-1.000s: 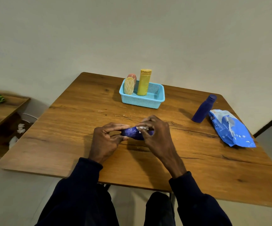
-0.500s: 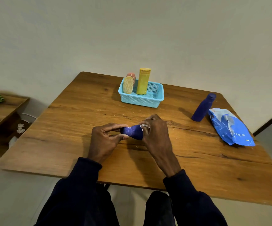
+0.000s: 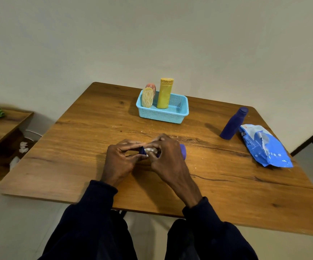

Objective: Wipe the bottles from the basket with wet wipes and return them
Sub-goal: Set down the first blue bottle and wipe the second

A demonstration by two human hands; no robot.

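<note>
Shifted leftward, the wet wipe (image 3: 150, 150) is being clamped by the right hand (image 3: 167, 156) on the purple bottle (image 3: 183, 152), which is pinched by the left hand (image 3: 120, 160); turning is likely next.

wooden table (image 3: 77, 147) | basket (image 3: 163, 117) | upright blue bottle (image 3: 233, 123) | wipes pack (image 3: 264, 147)

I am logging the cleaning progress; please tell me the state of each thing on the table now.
held purple bottle: lying sideways, gripped by left hand and right hand.
wet wipe: crumpled, pinched against that bottle by the right hand.
second purple bottle: upright on the table, capped.
yellow bottle: upright in the basket.
cream bottle: upright in the basket.
orange bottle: upright behind the cream bottle.
wipes pack: lying flat, flap open.
</note>
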